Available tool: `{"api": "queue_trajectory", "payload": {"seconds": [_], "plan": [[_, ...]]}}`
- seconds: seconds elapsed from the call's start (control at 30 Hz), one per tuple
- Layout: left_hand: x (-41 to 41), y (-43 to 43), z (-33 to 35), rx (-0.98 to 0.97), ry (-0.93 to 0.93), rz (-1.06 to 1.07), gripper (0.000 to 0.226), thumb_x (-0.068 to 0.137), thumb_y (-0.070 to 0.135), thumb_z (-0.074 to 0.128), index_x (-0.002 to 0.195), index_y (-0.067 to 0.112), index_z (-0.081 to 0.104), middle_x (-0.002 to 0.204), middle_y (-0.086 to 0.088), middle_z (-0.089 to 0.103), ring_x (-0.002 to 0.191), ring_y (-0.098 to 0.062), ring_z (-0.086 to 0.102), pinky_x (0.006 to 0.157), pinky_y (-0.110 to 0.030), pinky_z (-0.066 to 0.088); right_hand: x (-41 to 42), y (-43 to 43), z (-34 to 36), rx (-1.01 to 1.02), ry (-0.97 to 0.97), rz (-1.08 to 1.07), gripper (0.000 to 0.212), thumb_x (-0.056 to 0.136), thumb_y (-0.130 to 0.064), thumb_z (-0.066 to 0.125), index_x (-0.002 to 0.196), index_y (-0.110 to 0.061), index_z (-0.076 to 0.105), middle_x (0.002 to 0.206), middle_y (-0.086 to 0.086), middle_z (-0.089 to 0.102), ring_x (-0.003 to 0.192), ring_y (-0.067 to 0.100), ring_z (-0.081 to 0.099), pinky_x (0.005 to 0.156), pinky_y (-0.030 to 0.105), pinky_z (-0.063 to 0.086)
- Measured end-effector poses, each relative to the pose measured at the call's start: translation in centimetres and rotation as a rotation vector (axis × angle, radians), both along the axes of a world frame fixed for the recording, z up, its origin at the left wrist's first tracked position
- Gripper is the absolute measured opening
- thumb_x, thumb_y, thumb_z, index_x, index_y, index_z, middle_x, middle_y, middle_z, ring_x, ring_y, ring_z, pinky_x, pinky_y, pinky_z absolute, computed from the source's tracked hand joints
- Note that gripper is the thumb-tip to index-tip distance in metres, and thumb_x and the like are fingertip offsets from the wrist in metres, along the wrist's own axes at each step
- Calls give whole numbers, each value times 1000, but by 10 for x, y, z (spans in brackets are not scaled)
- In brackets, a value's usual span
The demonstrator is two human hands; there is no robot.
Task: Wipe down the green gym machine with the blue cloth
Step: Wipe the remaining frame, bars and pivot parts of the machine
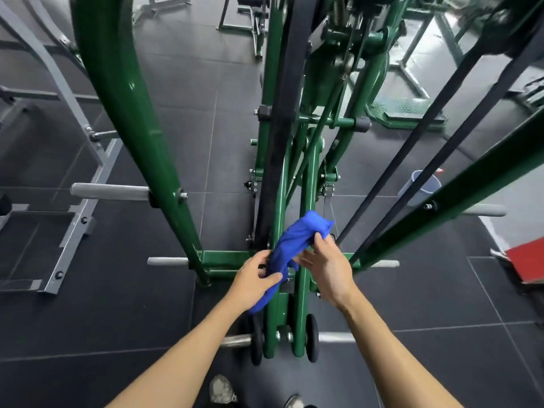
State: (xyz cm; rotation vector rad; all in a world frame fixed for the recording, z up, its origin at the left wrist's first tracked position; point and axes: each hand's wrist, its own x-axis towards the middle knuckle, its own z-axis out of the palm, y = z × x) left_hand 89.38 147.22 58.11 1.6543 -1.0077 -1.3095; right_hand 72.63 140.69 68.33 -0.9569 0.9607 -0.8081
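The green gym machine (123,92) fills the view, with curved uprights, a central lever arm and a low cross beam. A bunched blue cloth (297,240) hangs in the air above the cross beam, between both hands. My left hand (254,279) grips the cloth's lower end with thumb and curled fingers. My right hand (326,266) pinches its upper part between thumb and fingers. The cloth touches no part of the frame that I can see.
Grey weight pegs (110,191) stick out from the uprights on both sides. A grey rack (79,219) stands at the left. A pale blue bucket (424,184) sits on the dark floor tiles at the right, a red mat (527,260) beyond it. My shoes (222,390) show at the bottom.
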Motion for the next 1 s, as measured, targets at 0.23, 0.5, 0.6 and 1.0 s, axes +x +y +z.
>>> {"api": "queue_trajectory", "payload": {"seconds": [0.23,0.5,0.6,1.0], "plan": [[-42,6,-33,42,-143,224,17,101,22,65,114,30,72,94,14,74,83,-18,69,83,-33,55,-46,1,-30,36,44,25,33,113,-26,36,138,-26,57,129,1,72,116,29,66,110,53,48],[-84,-34,-32,37,144,493,22,108,19,51,119,19,70,99,-6,70,79,-15,68,74,-35,63,-70,-39,-48,-98,210,76,29,114,-22,37,128,-28,62,112,-8,75,101,12,67,92,26,54],[-93,-62,-27,5,312,569,24,111,20,47,120,19,69,101,-13,71,89,-23,67,77,-30,59,-69,-57,-62,-170,318,119,31,113,-25,40,131,-39,61,115,-16,71,105,6,64,96,23,49],[-60,-201,-55,-24,309,595,42,110,28,41,145,49,52,128,3,66,90,-11,61,70,-22,52,-15,-164,-133,-510,677,270,43,110,-9,27,148,-23,41,139,-11,49,124,-4,50,110,20,39]]}}
